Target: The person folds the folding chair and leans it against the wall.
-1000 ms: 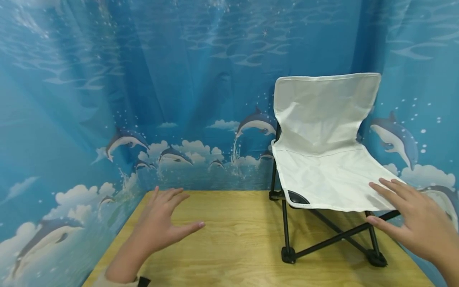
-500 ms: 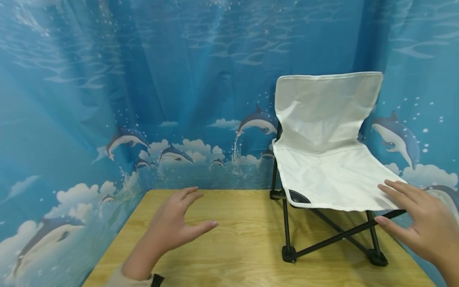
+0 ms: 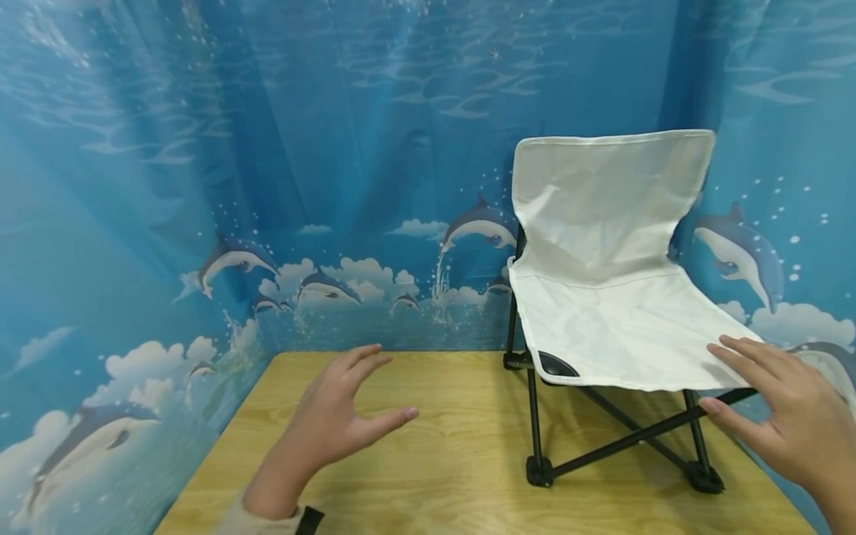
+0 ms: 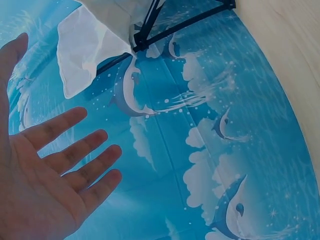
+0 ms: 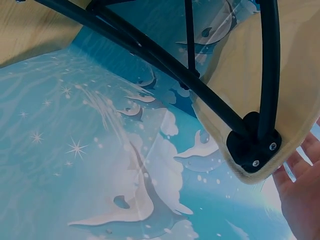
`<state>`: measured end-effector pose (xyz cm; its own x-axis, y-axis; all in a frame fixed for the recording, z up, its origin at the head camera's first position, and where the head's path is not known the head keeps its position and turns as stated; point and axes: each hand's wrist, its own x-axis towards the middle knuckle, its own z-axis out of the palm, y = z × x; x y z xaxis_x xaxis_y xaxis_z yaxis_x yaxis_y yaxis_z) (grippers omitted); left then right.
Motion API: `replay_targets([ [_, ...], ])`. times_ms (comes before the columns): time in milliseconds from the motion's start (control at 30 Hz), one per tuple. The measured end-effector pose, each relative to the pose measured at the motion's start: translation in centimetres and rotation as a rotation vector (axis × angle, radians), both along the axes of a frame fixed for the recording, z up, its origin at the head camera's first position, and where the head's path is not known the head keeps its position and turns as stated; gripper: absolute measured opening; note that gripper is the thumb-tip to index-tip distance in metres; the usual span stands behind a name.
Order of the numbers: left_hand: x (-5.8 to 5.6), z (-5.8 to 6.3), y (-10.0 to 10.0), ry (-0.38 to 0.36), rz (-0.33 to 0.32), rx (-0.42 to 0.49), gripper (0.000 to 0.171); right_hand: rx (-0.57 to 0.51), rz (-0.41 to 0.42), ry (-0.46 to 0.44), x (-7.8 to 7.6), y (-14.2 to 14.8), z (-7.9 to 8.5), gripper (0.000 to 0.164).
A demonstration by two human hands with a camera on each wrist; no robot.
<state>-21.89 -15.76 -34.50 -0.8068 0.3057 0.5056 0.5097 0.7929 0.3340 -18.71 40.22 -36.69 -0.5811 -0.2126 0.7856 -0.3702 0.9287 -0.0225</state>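
Note:
A folding chair (image 3: 605,319) with white cloth seat and back stands upright at the right of the head view. Its thin black legs cross below the seat. My left hand (image 3: 328,423) hovers over the wooden surface left of the chair, fingers spread and holding nothing. In the left wrist view, the palm of that left hand (image 4: 47,192) faces the camera. My right hand (image 3: 792,412) is at the seat's front right corner, fingers extended. From the right wrist, the right hand (image 5: 302,195) appears beside the cloth corner and its black joint (image 5: 254,142); whether it touches is unclear.
The wooden surface (image 3: 428,461) lies under the chair and extends to the left. Blue curtains (image 3: 374,148) printed with dolphins and clouds enclose the back and both sides.
My left hand has moved right across the head view, toward the chair. The right hand has shifted slightly right. The chair stays in place.

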Motion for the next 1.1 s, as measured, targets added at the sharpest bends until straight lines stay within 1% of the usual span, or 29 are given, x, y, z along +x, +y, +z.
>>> replay_targets([
  [133,0.0,0.0,0.5,-0.011,-0.012,0.027,0.083,0.0,-0.006,0.002,-0.1,0.3,-0.1,0.074],
  [233,0.1,-0.1,1.0,-0.021,-0.022,0.041,0.081,0.006,0.005,0.013,-0.2,0.4,-0.3,0.073],
  [367,0.2,0.0,1.7,-0.033,-0.037,0.052,0.08,0.011,0.018,0.026,-0.4,0.5,-0.5,0.071],
  [600,0.4,0.1,2.8,-0.039,-0.065,0.062,0.081,0.003,0.005,0.027,-0.4,0.6,-0.5,0.069],
  [900,0.4,0.4,4.0,-0.037,-0.117,0.071,0.077,-0.004,0.016,0.027,-0.7,0.9,-0.8,0.065],
  [1100,0.5,0.6,5.0,-0.058,-0.155,0.082,0.076,-0.006,0.02,0.036,-0.8,1.2,-1.0,0.063],
])
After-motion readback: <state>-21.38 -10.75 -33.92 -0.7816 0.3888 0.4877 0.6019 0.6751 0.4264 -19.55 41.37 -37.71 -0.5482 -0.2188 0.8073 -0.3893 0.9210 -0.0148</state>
